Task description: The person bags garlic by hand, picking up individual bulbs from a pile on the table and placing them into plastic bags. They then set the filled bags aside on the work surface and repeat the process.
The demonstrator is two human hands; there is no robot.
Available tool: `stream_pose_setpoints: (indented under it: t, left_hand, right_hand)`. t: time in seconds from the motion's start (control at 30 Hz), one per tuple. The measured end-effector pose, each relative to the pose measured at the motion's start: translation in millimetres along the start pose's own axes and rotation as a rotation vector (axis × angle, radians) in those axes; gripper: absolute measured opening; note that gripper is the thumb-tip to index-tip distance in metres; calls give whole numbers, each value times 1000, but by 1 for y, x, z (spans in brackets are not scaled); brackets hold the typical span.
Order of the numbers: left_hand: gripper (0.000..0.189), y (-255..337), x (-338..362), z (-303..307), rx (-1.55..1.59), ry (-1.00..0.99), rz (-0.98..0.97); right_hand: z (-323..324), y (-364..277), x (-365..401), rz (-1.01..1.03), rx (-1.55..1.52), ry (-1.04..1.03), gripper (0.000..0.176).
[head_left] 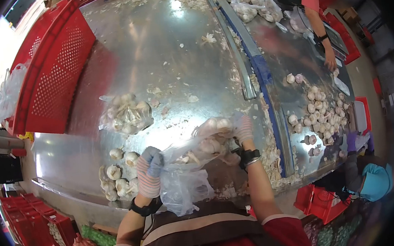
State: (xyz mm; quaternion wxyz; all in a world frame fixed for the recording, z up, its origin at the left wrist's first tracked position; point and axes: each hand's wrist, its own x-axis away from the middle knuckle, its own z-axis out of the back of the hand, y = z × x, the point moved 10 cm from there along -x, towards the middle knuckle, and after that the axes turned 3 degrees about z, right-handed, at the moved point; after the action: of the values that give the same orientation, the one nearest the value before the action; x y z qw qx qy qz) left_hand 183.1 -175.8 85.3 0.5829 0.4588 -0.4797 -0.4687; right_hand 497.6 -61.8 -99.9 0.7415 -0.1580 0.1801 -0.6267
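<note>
In front of me a clear plastic bag (188,159) with garlic bulbs (209,145) in it is stretched between my hands. My left hand (148,170), in a striped glove with grey fingertips, is closed on the gathered, loose end of the bag. At the bag's filled end, my right hand (243,130), in a similar striped glove, holds its side; part of its fingers is hard to make out. Loose garlic bulbs (114,172) lie on the metal table just left of my left hand. Farther off sits another filled bag of garlic (127,114).
A red perforated crate (56,72) stands on the metal table (152,38) at left. A blue-edged divider (260,70) runs along the right, with a garlic pile (320,112) beyond. A co-worker's arm (317,28) reaches in there; another person in a turquoise hat (375,181) is lower right.
</note>
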Motion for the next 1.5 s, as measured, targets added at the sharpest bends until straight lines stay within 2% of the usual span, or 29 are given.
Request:
stream_pose_setpoints:
  t: [0.07,0.1,0.13,0.2,0.23,0.27,0.33,0.37,0.4,0.47,0.5,0.6,0.73,0.8,0.87,0.97,1.0,1.03,1.07,1.1,1.13,1.17,1.23,1.3,1.37,1.4,1.43,1.47,1.5]
  left_hand:
    - [19,22,-2,24,-207,286,-207]
    - [16,-12,-10,29,105,167,86]
    - [16,-11,-17,33,104,165,90]
    - [14,0,-31,9,-358,-102,-32]
    - [17,-24,-31,14,-796,-56,-158]
    - [17,-24,-32,12,-798,-55,-157]
    - [23,6,-29,15,-682,167,-379]
    - [25,17,-25,8,-640,149,-381]
    - [25,16,-26,8,-641,147,-375]
    - [29,-29,-38,-24,-798,-263,-100]
    - [29,-46,-40,-32,-946,-328,25]
    - [30,-74,-45,-54,-958,-348,-115]
    - [38,-87,-35,-71,-959,-548,25]
    - [45,-88,-28,-73,-930,-603,121]
    - [52,-83,-19,-79,-968,-605,18]
    - [54,-105,-15,-88,-981,-685,137]
    - [52,-113,-12,-89,-973,-726,203]
    - [52,-117,-9,-87,-973,-728,203]
    - [49,-102,-11,-83,-885,-609,36]
    - [47,-86,-10,-77,-792,-491,-125]
    - [47,-81,-6,-77,-794,-492,-123]
    - [46,-66,-5,-70,-792,-411,-146]
    - [47,-46,1,-59,-795,-329,-171]
    - [51,-24,7,-43,-474,-226,-201]
    - [53,-9,16,-36,-430,-177,-171]
    - [55,-4,18,-30,-385,-128,-141]
    - [55,-2,20,-30,-387,-127,-144]
    - [59,8,24,-30,-401,-109,-223]
    - [62,17,27,-30,-413,-90,-300]
  right_hand:
    - [-2,7,1,-4,50,-21,23]
    - [-1,15,3,-72,-86,19,23]
    - [-1,22,4,-139,-222,59,23]
    - [38,-7,3,-163,-395,65,22]
    - [58,-24,3,-184,-568,74,22]
    - [66,-33,2,-184,-571,73,22]
    - [96,-39,8,-222,-623,333,23]
    - [102,-50,14,-229,-626,331,23]
    - [104,-74,18,-126,-651,244,26]
    - [99,-109,20,-16,-671,148,29]
    - [83,-136,19,63,-496,16,32]
    - [52,-171,18,154,-176,-204,33]
    - [20,-190,39,261,104,-467,35]
    - [14,-172,38,216,-10,-424,35]
    - [23,-160,39,169,-126,-386,35]
    - [28,-157,46,111,-214,-473,36]
    - [31,-170,52,182,-132,-438,30]
    - [31,-183,58,252,-50,-402,24]
    - [25,-189,63,249,-51,-401,24]
    - [17,-194,69,289,160,-354,22]
    - [4,-201,74,329,371,-304,21]
    - [-60,-165,88,122,701,-593,19]
    - [-45,-180,80,166,624,-715,19]
    - [-45,-182,85,209,548,-833,19]
    - [-33,-198,79,386,339,-615,21]
    - [-28,-188,78,388,338,-611,21]
    - [-14,-181,73,353,89,-571,30]
    - [2,-178,66,315,-158,-526,40]
    - [14,-174,66,318,-158,-525,40]
